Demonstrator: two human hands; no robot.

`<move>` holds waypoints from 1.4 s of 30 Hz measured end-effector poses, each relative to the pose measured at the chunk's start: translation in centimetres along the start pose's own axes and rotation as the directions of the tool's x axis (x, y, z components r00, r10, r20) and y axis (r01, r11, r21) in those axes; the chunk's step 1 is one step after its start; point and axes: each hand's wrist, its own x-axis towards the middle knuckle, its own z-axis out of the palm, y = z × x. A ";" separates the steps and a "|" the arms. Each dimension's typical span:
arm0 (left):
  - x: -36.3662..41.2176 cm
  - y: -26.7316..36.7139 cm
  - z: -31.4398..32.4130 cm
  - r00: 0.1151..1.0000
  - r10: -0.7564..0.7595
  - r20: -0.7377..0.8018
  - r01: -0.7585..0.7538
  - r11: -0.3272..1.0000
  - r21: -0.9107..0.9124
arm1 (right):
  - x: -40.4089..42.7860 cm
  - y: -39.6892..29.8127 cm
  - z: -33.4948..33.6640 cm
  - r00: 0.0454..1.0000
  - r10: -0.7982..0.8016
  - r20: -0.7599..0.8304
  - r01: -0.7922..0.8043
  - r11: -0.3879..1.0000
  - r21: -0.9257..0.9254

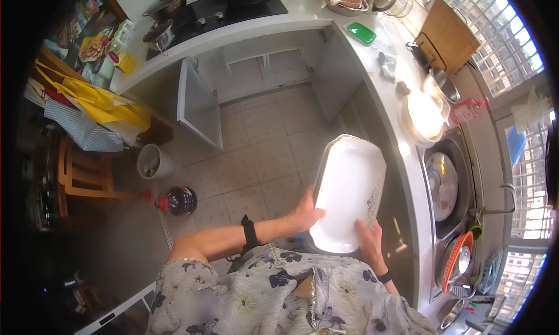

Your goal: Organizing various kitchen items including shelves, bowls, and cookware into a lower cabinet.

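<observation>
A white rectangular ceramic dish with cut corners and a grey floral pattern along its right side is held in front of my body. It looks like more than one dish stacked, as a second rim shows along the left edge. My left hand grips the left side, thumb over the rim. On the lower right edge, my right hand holds it the same way. The fingers of both hands are mostly hidden beneath the dish. The dish's inside shows nothing in it.
Below the counter with the black gas hob, a cabinet door stands open into the room. A dark bottle with a red cap and a white bin are on the floor. To my right, the sink holds stacked plates.
</observation>
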 end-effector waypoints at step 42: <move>49.7 -23.8 -43.2 0.586 -0.385 -0.713 -0.210 0.778 -0.592 | 73.4 7.2 42.3 0.589 0.442 0.676 0.182 0.743 -0.644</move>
